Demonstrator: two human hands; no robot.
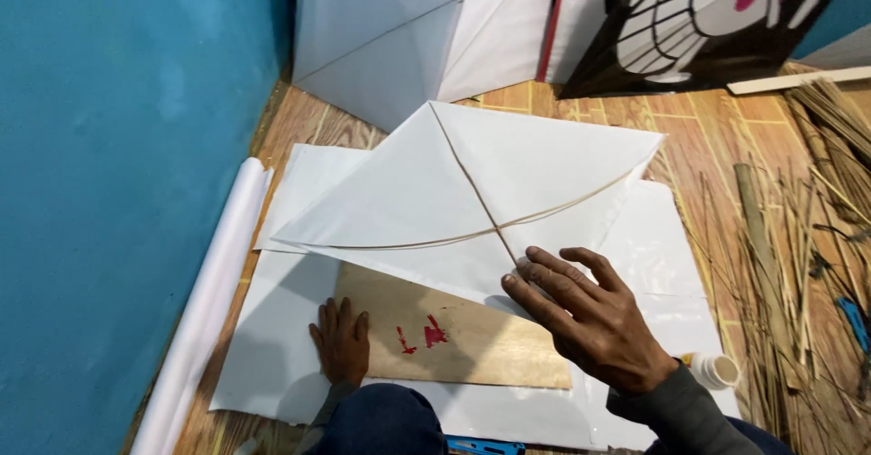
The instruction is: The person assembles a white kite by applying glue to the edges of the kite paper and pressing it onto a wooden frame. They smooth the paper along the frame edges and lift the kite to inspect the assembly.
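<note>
Head view, right hand [590,314] flat on white kite [472,201], left hand [342,339] flat on board [454,342], bamboo sticks [798,237] nearby

White kite [454,192]: diamond of thin glossy sheet, lies flat on floor, centre of scene, one corner pointing far, one right. Straight thin spine stick [472,183] runs from far corner toward near; bowed cross stick [553,205] arcs left to right, the two crossing near right hand. Near edge overlaps brown board [454,337]: flat rectangular, red paint smears, lying on white sheets near person.
</note>
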